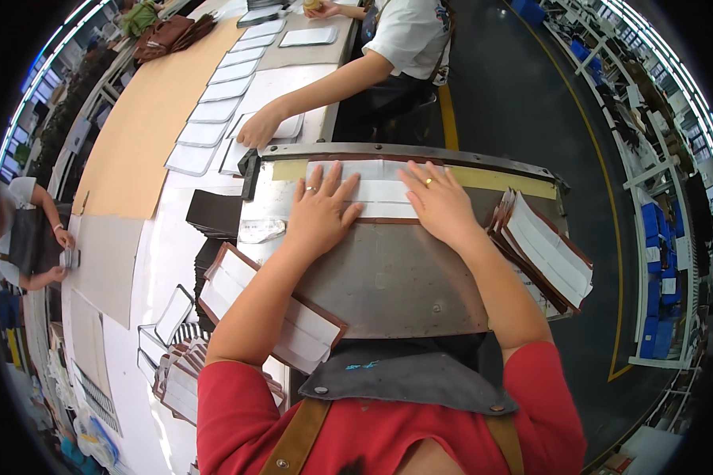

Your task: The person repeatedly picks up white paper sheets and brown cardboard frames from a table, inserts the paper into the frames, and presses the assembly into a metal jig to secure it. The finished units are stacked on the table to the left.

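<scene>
A long brown-edged panel with a white face (382, 192) lies on the metal work plate (388, 277), close to the raised metal bar (420, 153) along its far side. My left hand (318, 207) rests flat on the panel's left part, fingers spread. On its right part my right hand (442, 204) also presses down, fingers stretched out. Neither hand grips anything. A stack of similar brown and white panels (548, 252) leans at the plate's right edge. More of these panels (231, 279) lie at the left, partly hidden under my left forearm.
Dark folded pieces (214, 210) are piled left of the plate, beside a crumpled clear wrapper (261, 230). Another person's hand (260, 128) reaches to white pieces (194, 158) laid in a row. A second person (36, 229) stands far left. Shelves with blue bins (657, 269) line the right.
</scene>
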A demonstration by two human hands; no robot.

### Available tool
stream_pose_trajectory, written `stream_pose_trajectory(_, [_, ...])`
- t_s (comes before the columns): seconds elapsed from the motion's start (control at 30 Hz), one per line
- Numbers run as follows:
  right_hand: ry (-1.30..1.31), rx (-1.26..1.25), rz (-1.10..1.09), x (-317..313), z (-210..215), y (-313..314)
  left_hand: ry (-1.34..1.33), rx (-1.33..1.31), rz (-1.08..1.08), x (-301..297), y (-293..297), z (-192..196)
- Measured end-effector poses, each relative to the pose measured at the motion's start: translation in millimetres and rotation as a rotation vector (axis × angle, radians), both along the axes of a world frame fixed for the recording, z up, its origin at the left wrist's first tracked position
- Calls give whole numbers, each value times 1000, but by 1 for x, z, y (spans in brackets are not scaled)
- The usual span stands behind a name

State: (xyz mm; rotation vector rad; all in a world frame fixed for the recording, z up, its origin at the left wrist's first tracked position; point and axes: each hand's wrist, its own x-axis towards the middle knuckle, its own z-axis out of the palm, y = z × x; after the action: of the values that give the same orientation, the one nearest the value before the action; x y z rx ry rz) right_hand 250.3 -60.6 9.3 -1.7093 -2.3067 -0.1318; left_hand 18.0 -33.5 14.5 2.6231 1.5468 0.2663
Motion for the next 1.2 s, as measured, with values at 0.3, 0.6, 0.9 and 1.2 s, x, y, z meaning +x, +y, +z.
stream_pose_trajectory(0.3, [24, 11, -12, 6, 4, 3, -83, 104, -69, -4, 16, -12])
stream_pose_trajectory(0.6, [124, 12, 59, -2, 9, -9, -90, 285, -63, 0, 13, -14])
stream_pose_trajectory(0.9, [69, -3, 42, -6, 17, -13, -162, 217, -91, 3, 8, -6])
stream_pose_trajectory(1.2, [47, 13, 72, -5, 21, -13, -195, 224, -107, 2, 5, -6])
